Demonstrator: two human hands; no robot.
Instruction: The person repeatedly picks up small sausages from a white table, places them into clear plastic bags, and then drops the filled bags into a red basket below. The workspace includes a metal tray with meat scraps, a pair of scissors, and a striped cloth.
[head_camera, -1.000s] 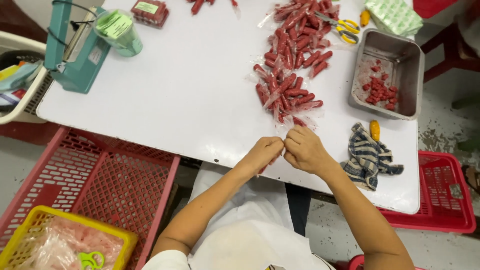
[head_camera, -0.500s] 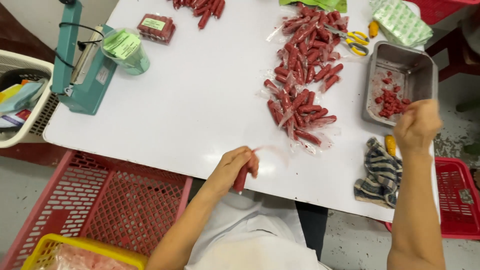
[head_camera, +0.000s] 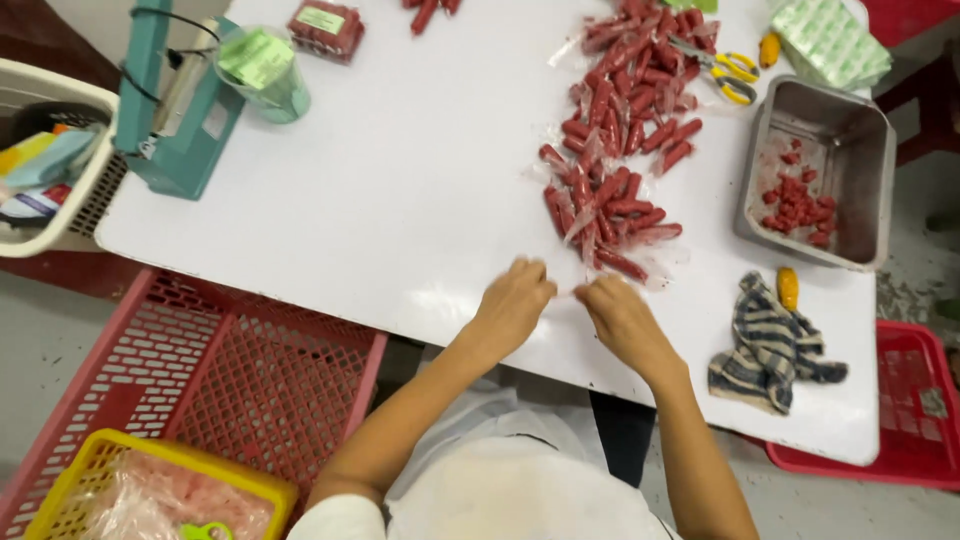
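Red sausages (head_camera: 612, 205) in clear film lie heaped on the white table (head_camera: 400, 190), just beyond both hands. Left hand (head_camera: 512, 305) and right hand (head_camera: 622, 318) meet at the near edge, fingertips pinched together on something small; what, cannot tell. Sausages likely light, soft, film slippery: grip mid-body, not the loose wrap ends.

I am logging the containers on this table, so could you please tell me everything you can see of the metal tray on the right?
The metal tray is a deep rectangular pan of dull grey steel with rounded corners and a rolled rim. It sits flat near the right side of the white table, slightly skewed. Its floor is smeared and holds a small heap of red pieces. Neither hand touches it.
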